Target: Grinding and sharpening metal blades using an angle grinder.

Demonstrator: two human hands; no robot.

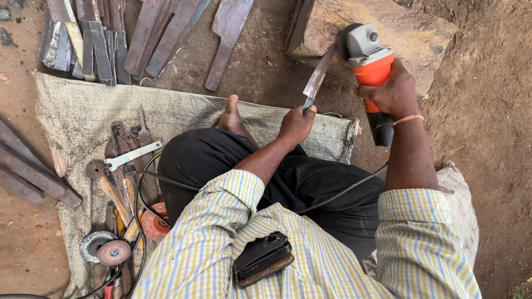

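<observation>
The left hand (295, 123) is gripping a knife blade (317, 77) propped against a wooden block (410, 33), fingers closed round its tang. The right hand (390, 91) is clutching a grinder (368, 58) against it. The wheel could be kicking toward the bare foot (231, 116) nearby.

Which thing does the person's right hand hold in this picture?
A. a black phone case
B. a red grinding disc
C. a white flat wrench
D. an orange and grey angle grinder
D: the right hand grips the body of the orange and grey angle grinder, whose head meets the metal blade that the left hand holds against the stone block.
</observation>
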